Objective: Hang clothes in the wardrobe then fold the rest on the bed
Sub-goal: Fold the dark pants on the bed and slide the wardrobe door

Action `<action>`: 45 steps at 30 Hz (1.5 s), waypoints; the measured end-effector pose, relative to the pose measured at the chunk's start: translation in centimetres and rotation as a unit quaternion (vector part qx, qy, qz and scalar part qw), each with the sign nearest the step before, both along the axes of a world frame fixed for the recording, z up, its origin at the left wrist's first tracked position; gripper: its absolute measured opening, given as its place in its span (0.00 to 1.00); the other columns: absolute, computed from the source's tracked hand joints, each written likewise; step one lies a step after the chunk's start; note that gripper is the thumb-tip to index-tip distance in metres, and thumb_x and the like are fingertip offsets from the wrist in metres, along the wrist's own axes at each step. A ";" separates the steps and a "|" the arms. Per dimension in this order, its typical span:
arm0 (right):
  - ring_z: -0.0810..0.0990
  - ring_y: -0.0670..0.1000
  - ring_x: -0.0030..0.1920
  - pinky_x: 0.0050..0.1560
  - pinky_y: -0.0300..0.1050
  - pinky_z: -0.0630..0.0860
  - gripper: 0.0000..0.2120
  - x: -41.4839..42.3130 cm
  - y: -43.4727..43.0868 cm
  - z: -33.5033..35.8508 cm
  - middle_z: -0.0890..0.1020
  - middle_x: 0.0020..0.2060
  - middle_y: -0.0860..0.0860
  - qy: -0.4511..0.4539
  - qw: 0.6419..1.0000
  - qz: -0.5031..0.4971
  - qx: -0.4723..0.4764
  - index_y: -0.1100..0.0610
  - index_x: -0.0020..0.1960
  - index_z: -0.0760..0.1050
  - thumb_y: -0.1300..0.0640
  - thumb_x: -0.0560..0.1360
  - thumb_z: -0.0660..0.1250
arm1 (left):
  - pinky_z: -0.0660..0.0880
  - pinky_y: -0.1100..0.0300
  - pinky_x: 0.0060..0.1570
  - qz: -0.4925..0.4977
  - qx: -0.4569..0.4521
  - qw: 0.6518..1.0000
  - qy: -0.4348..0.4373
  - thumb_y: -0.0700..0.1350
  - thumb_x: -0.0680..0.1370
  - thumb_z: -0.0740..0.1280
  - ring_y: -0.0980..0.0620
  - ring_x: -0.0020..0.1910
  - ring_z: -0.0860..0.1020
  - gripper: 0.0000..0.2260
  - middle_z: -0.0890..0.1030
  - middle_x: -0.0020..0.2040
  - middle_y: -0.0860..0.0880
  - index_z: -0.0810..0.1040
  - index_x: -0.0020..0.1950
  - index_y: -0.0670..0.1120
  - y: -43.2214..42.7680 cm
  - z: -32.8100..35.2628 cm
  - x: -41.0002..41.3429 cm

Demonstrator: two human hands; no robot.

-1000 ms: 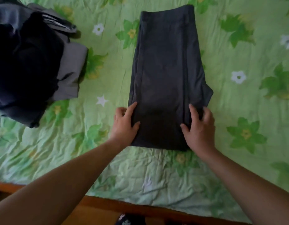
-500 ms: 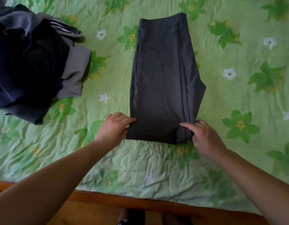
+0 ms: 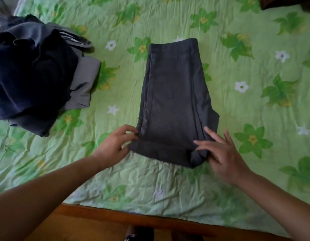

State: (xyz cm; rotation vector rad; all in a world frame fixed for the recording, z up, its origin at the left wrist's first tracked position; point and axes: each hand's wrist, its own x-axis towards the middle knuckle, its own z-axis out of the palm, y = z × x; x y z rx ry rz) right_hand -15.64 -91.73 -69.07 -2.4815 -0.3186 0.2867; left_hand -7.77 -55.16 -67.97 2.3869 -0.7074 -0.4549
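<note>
My left hand [image 3: 116, 145] curls its fingers against the near left corner of the folded dark trousers [image 3: 175, 101]; I cannot tell whether it pinches the cloth. My right hand [image 3: 222, 153], blurred, lies released with straight fingers on the near right corner. The trousers lie flat mid-bed [image 3: 150, 180], towards its front edge. At the left edge a pile of dark and grey clothes [image 3: 32, 75] runs out of view. A brown thing [image 3: 281, 2] at the far right corner is cut off and unreadable.
</note>
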 end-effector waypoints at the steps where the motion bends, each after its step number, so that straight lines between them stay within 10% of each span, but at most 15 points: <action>1: 0.72 0.58 0.72 0.75 0.63 0.59 0.13 1.7 0.1 0.6 0.83 0.62 0.56 0.054 0.995 -0.068 0.051 0.57 0.53 0.83 0.59 0.75 0.61 | 0.72 0.65 0.56 0.052 -0.034 0.998 0.026 0.41 0.78 0.62 0.57 0.56 0.78 0.10 0.80 0.57 0.55 0.82 0.53 0.47 -0.5 0.3 1.1; 5: 0.84 0.46 0.47 0.53 0.49 0.77 0.13 11.5 0.2 2.0 0.87 0.44 0.47 0.196 0.882 -0.281 0.322 0.49 0.46 0.85 0.45 0.77 0.64 | 0.77 0.61 0.52 0.243 -0.230 0.914 0.228 0.43 0.84 0.60 0.59 0.48 0.79 0.09 0.82 0.48 0.56 0.79 0.52 0.51 -3.8 0.6 8.1; 9: 0.83 0.56 0.59 0.55 0.55 0.82 0.32 19.3 -1.4 0.1 0.83 0.61 0.55 0.379 0.704 -0.305 0.517 0.52 0.64 0.81 0.29 0.76 0.60 | 0.78 0.53 0.46 0.344 -0.326 0.800 0.369 0.56 0.82 0.61 0.47 0.50 0.81 0.17 0.83 0.53 0.47 0.77 0.60 0.44 -6.6 -1.2 14.1; 13: 0.85 0.56 0.55 0.51 0.51 0.83 0.32 18.6 -2.7 -3.2 0.85 0.55 0.58 0.498 0.735 -0.274 0.369 0.62 0.68 0.76 0.48 0.69 0.74 | 0.79 0.52 0.58 0.308 -0.257 0.779 0.482 0.44 0.79 0.69 0.44 0.60 0.82 0.18 0.83 0.61 0.41 0.76 0.67 0.38 -6.5 -5.4 12.2; 19: 0.87 0.51 0.45 0.41 0.46 0.83 0.17 14.6 -1.2 -6.4 0.88 0.44 0.54 0.416 0.756 -0.360 0.355 0.63 0.57 0.75 0.71 0.70 0.73 | 0.79 0.53 0.59 0.328 -0.263 0.804 0.419 0.35 0.79 0.69 0.46 0.58 0.82 0.15 0.84 0.58 0.44 0.77 0.65 0.41 -6.9 -7.1 8.4; 21: 0.87 0.48 0.42 0.39 0.42 0.83 0.11 12.2 -0.4 -6.8 0.87 0.42 0.53 0.417 0.763 -0.366 0.332 0.61 0.53 0.75 0.71 0.73 0.71 | 0.80 0.56 0.56 0.298 -0.229 0.826 0.420 0.37 0.79 0.69 0.47 0.57 0.83 0.13 0.85 0.57 0.46 0.78 0.64 0.44 -6.7 -6.3 6.9; 25: 0.81 0.58 0.60 0.67 0.57 0.74 0.20 7.1 -0.1 -6.8 0.83 0.59 0.60 0.462 0.767 -0.335 0.291 0.66 0.66 0.74 0.69 0.75 0.70 | 0.79 0.61 0.54 0.266 -0.179 0.834 0.449 0.38 0.80 0.68 0.49 0.57 0.83 0.12 0.85 0.57 0.48 0.78 0.64 0.44 -5.8 -5.0 1.7; 30: 0.85 0.50 0.52 0.49 0.40 0.81 0.12 8.5 -0.6 -4.0 0.87 0.50 0.52 0.404 0.793 -0.318 0.327 0.61 0.59 0.80 0.67 0.76 0.70 | 0.79 0.61 0.52 0.310 -0.192 0.846 0.389 0.40 0.81 0.68 0.51 0.55 0.83 0.08 0.86 0.54 0.50 0.79 0.59 0.47 -6.1 -3.2 2.1; 35: 0.86 0.53 0.51 0.52 0.48 0.81 0.07 18.7 -1.3 -2.0 0.87 0.49 0.52 0.288 0.843 -0.295 0.345 0.56 0.53 0.82 0.65 0.77 0.69 | 0.80 0.58 0.54 0.345 -0.221 0.864 0.294 0.40 0.80 0.69 0.50 0.54 0.84 0.10 0.86 0.54 0.48 0.78 0.61 0.44 -8.0 -2.5 11.8; 41: 0.79 0.58 0.62 0.62 0.47 0.73 0.21 26.3 -0.2 -5.6 0.81 0.61 0.56 0.221 0.938 -0.246 0.108 0.58 0.69 0.72 0.56 0.78 0.71 | 0.77 0.47 0.62 0.371 -0.086 0.893 0.238 0.43 0.77 0.72 0.45 0.57 0.81 0.19 0.82 0.59 0.44 0.73 0.67 0.41 -9.4 -6.0 18.4; 45: 0.73 0.66 0.64 0.60 0.62 0.72 0.33 22.6 0.6 -5.8 0.73 0.64 0.63 -0.045 0.962 -0.238 -0.122 0.60 0.75 0.62 0.46 0.76 0.69 | 0.63 0.51 0.72 0.348 0.047 0.936 0.033 0.51 0.78 0.68 0.40 0.72 0.66 0.33 0.63 0.73 0.40 0.58 0.79 0.46 -9.8 -6.8 15.1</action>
